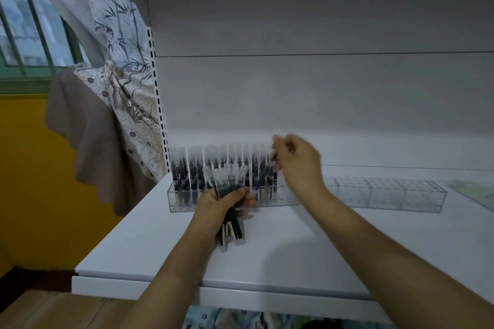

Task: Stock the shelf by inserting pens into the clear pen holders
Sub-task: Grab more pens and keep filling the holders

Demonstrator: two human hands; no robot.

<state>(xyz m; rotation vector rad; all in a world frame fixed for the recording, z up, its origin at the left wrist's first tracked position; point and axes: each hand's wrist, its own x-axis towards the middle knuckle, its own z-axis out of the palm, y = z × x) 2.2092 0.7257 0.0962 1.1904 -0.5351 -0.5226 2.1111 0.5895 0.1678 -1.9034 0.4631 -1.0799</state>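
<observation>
1. the white shelf [280, 256] is filling the lower middle of the frame, a smooth flat board with a matte sheen; i am standing at its front edge.
2. a patterned curtain [120, 61] is hanging at the upper left, soft cloth printed with grey bamboo.
3. the clear pen holders [385, 195] are running in a row across the middle of the frame, hard see-through boxes with small grid slots; the left part is already standing full of pens, the right part is showing bare slots.
4. my right hand [299, 163] is hovering blurred at centre, above the last filled slots. its fingers are looking curled, but i cannot tell whether they are pinching a pen.
5. my left hand [227, 200] is gripping a bundle of pens [230, 184] just in front of the holder, frosted caps fanning upward, black barrels poking out below.
6. to do this step well, i judge i should be taking one slim pen at a time, keeping it upright, cap on top, and lowering it straight into the next free slot beside the filled ones, without knocking the neighbours.
</observation>
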